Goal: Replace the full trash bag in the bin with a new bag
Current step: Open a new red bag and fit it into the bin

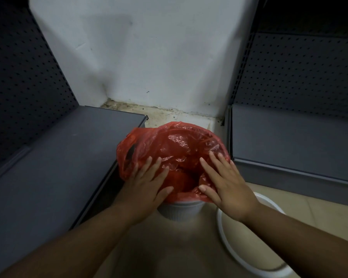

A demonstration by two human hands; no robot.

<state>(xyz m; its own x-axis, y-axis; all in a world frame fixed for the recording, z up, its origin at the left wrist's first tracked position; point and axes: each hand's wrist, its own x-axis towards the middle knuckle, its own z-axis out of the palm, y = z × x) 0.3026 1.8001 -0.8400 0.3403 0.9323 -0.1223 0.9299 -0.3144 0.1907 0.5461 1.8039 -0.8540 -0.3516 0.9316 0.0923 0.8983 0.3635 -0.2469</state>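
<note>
Head view, the only one: the red bag [177, 149] sits in the white bin [179, 209] on the floor, in the gap between the left shelf [58, 157] and the right shelf [289, 137], with the white wall [149, 57] behind. The bag's mouth is spread and draped over the bin rim; its left side stands puffed up above the rim, not yet pulled down. Judgement: the film is thin, soft and very light, crinkled and glossy, so expect it to slip under a flat palm and to tear if you poke a stiff finger through it. It holds no shape of its own; it looks like the fresh liner, since the inside appears empty as far as the fold lets you see. Take hold at the hem, pinching the edge where it overhangs the rim, rather than pressing mid-panel. Your left hand [147, 183] lies flat and spread on the near-left part of the bag, fingers extended, grasping nothing, only pressing the film against the rim. Your right hand [227, 187] is likewise spread wide, palm down on the near-right edge, thumb on the overhang, holding nothing closed. A white ring-shaped part [229, 251], possibly the bin's lid frame, lies on the floor just beside the bin, to your right.
</note>
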